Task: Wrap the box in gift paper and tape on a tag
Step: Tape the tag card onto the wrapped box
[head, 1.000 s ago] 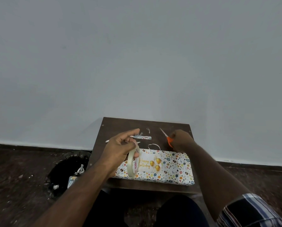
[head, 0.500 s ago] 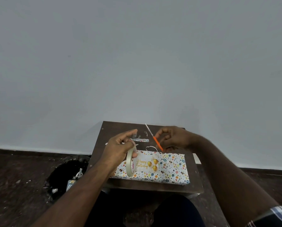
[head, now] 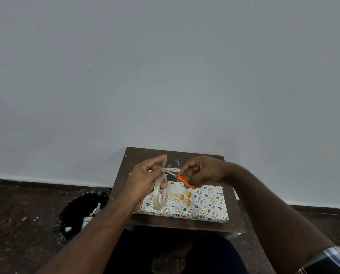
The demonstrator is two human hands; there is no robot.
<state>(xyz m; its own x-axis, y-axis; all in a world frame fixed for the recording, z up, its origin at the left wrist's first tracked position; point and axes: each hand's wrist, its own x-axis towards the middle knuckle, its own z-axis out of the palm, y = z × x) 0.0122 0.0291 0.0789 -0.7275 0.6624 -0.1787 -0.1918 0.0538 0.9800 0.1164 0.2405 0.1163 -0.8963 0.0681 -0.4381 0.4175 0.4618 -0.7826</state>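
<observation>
Scissors (head: 185, 181), orange-handled, clenched in right hand (head: 201, 171), blades now at strip of clear tape (head: 170, 172) drawn from roll; a second ago right hand reaching at far edge of counter (head: 232, 202), since swung left to meet the tape. Tape roll (head: 158, 194) grasped in left hand (head: 145, 175), thumb through the core, forefinger extended with free end of strip stuck at its tip. Whether blades have closed on the strip: cannot tell. Below both hands, wrapped box (head: 204, 204) flat on counter, patterned paper fully covering visible faces, "Happy Birthday" tag (head: 178, 196) lying on top near its left end. Paper scrap and tape bits on counter beyond hands. Black bin bag (head: 80, 210) on floor at left. Likely meaning: wrapping done, piece about to be cut for fixing the tag, the final step.
</observation>
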